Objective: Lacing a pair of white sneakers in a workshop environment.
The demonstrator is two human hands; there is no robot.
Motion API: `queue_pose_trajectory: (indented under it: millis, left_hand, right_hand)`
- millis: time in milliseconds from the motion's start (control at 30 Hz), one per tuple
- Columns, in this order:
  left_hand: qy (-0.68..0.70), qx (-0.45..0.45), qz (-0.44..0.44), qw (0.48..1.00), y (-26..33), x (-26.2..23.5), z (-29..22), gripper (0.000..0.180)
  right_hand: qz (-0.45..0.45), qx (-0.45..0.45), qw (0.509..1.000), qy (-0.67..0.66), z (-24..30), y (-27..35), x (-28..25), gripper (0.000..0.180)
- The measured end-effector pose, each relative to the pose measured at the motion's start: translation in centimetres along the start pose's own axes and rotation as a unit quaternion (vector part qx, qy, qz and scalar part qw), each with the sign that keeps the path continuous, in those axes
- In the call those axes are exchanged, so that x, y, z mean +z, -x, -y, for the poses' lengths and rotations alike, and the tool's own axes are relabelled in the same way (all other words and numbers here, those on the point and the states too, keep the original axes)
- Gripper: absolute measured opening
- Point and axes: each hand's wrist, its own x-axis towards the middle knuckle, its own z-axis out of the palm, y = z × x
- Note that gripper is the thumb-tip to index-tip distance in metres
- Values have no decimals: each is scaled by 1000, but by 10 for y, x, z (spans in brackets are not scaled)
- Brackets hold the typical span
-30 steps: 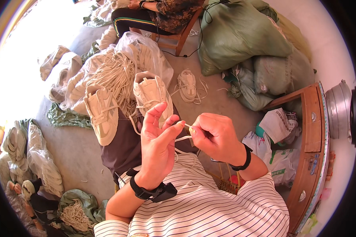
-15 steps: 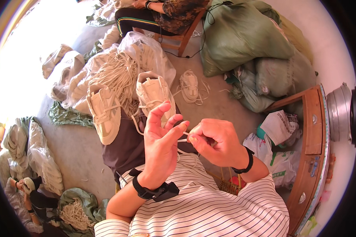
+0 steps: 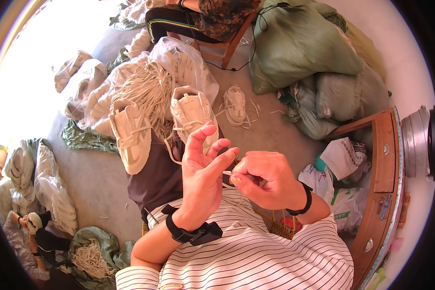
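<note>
My left hand (image 3: 204, 176) is raised over my lap, index and middle fingers lifted and partly bent. Close beside its thumb a thin pale shoelace (image 3: 226, 172) spans the short gap to my right hand (image 3: 269, 179). The right thumb and forefinger pinch that lace; how the left hand grips it is partly hidden. Behind my left fingers a cream sneaker (image 3: 192, 108) rests on my dark trousers, a strand of its lace hanging toward my left hand. Its look-alike, another cream sneaker (image 3: 132, 140), lies to the left on my knee.
Beyond my knees lies a heap of loose laces (image 3: 142, 89) among bagged shoes. A single sneaker (image 3: 235, 106) sits on the floor. Large green sacks (image 3: 304, 46) stand far right, a wooden desk (image 3: 379, 193) at right. Another person (image 3: 217, 21) sits ahead; someone else is at lower left.
My two hands have drawn slightly closer together, so less of the lace shows between them. The whole view has shifted a little; the sneakers stay on my lap.
</note>
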Motion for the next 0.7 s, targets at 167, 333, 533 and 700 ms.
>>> queue_pose_trajectory:
  millis: [167, 333, 533, 700]
  left_hand:
    - [6, -5, 0, 1000, 1, -1, 0, 47]
    - [9, -3, 0, 1000, 1, -2, 1, 48]
    - [15, -17, -8, 1000, 3, -2, 1, 48]
    - [16, -21, -9, 1000, 2, -3, 1, 48]
  right_hand:
    - [-2, 1, 1000, -1, 0, -1, 3, 9]
    - [5, -2, 1000, 28, -1, -4, 3, 8]
    - [-24, -28, 997, 63, -1, -5, 3, 7]
    - [-38, -39, 993, 104, 2, -5, 2, 8]
